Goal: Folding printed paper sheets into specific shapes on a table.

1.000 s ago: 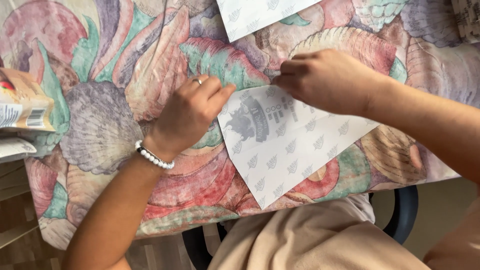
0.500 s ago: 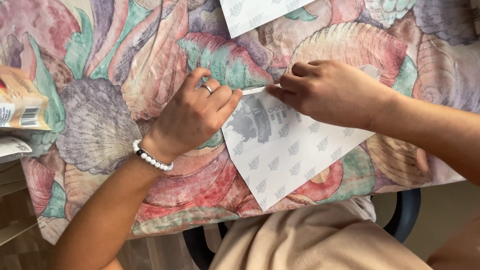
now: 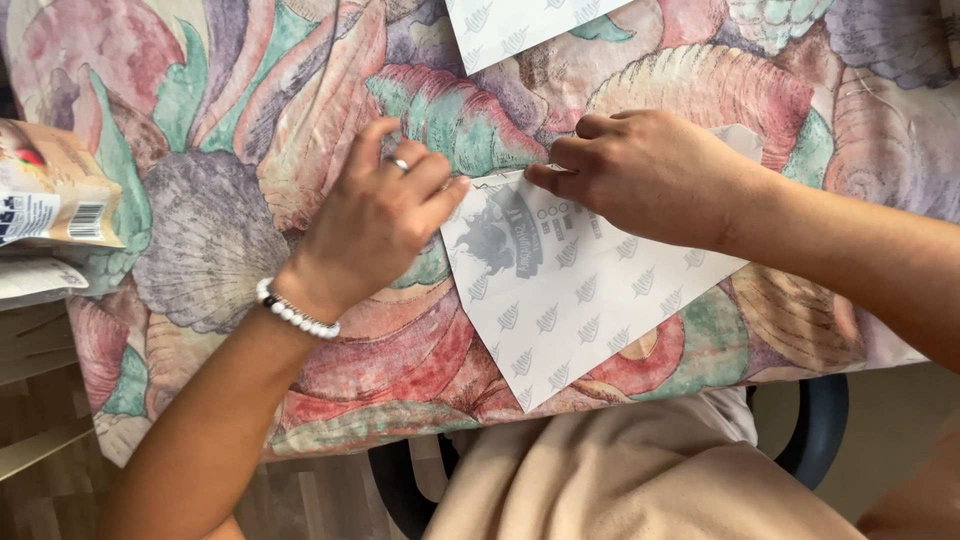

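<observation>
Head view: both hands, left hand (image 3: pixel 375 225) and right hand (image 3: pixel 650 175), grip pinched on white patterned sheet (image 3: pixel 580 300)'s top edge, pressing it flat against tabletop (image 3: pixel 220 230).

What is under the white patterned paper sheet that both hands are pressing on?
The shell-print tablecloth lies under the paper sheet, showing all around it. Whatever is beneath the sheet's middle, or under the right hand and left hand, is covered.
</observation>
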